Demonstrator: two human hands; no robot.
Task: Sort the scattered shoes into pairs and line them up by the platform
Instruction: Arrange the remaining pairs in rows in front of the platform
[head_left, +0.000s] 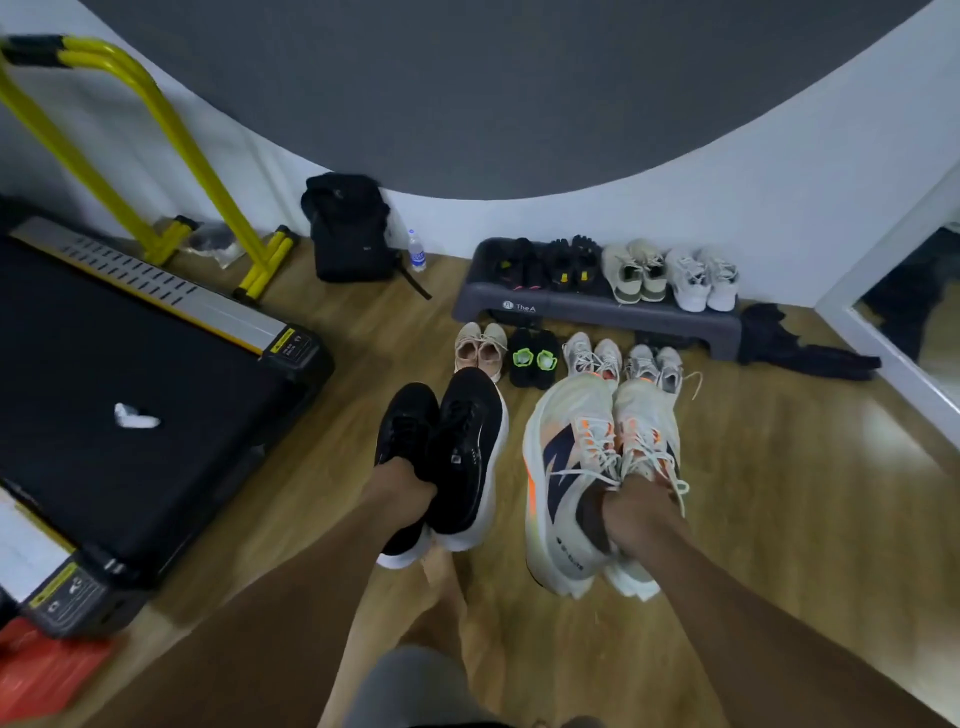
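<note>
My left hand (402, 486) grips a pair of black shoes with white soles (462, 457) by their collars, held above the wooden floor. My right hand (636, 512) grips a pair of white running shoes with orange and navy marks (576, 467) the same way. Ahead stands the grey step platform (597, 312), with several pairs lined up on top. On the floor in front of it sit a pink pair (480, 349), a black pair with green insoles (534, 358) and two grey-white pairs (592, 353) (653, 364).
A black treadmill (130, 389) fills the left side, with a yellow frame (156, 130) behind it. A black backpack (350, 228) and a water bottle (416, 252) lean at the wall. Dark clothing (800, 345) lies right of the platform, beside a mirror (914, 322).
</note>
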